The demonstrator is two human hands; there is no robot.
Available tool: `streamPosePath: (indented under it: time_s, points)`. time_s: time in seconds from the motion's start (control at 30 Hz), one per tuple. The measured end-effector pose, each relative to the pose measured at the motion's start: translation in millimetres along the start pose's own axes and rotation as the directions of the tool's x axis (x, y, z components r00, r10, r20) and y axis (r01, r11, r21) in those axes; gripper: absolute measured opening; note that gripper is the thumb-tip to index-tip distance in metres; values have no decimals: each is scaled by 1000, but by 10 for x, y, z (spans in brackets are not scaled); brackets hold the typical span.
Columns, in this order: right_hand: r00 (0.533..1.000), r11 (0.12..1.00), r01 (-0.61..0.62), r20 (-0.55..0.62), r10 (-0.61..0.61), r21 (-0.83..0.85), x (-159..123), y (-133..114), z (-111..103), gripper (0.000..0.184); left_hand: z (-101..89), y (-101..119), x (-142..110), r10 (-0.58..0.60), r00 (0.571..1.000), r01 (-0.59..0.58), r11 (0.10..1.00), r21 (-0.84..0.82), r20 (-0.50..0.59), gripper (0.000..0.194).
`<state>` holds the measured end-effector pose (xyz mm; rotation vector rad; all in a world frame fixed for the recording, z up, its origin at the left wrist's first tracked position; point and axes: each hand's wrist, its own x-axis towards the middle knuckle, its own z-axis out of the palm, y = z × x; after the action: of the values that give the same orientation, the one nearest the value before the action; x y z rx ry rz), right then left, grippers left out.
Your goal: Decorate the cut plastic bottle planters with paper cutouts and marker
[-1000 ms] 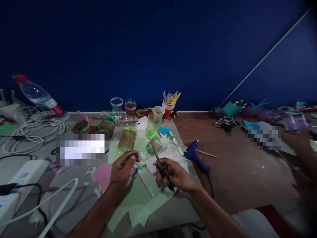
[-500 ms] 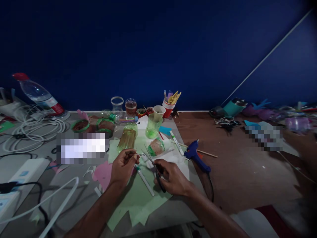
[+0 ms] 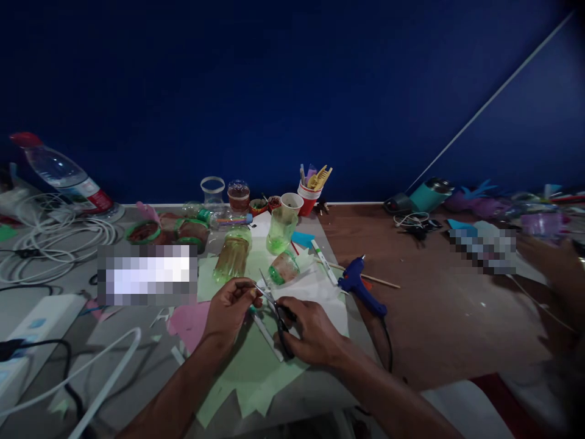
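Note:
My right hand [image 3: 313, 329] grips a pair of scissors [image 3: 277, 311] by the dark handles, with the blades parted and pointing up and left. The blade tips reach the fingertips of my left hand [image 3: 234, 305]. That hand is closed in a pinch on a small piece too hidden to name. Beneath both hands lies a green paper sheet [image 3: 256, 384] with jagged lower edges, and a white stick-like pen [image 3: 268, 337] rests on it. Just beyond stand a small brown-and-green cup [image 3: 283, 268], a brown-green cut bottle [image 3: 233, 256] and a clear green-tinted cup [image 3: 280, 231].
A blue glue gun [image 3: 361, 285] lies to the right, its cord running toward me. Left are a blurred bright screen [image 3: 148, 274], a white power strip [image 3: 34, 341] and coiled white cable [image 3: 59, 244]. A red-capped bottle [image 3: 68, 174] leans behind. Another person's arm [image 3: 555, 274] shows far right.
The scissors have shifted left and their blades now meet my left fingertips, with the handles spread wider. My left hand stays nearly in place. The whole view has moved slightly.

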<state>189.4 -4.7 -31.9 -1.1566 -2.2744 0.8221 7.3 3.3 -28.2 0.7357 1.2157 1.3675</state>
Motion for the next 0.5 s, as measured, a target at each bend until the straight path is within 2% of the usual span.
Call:
streamPosePath:
  time_s: [0.27, 0.5]
  points:
    - [1000, 1000, -8, 3, 8, 7, -16, 10, 15, 39, 15, 1, -22, -51, 997, 49, 998, 35, 61, 21]
    - [998, 997, -56, 19, 55, 45, -1, -16, 1, 40, -7, 30, -47, -103, 987, 106, 994, -18, 123, 23]
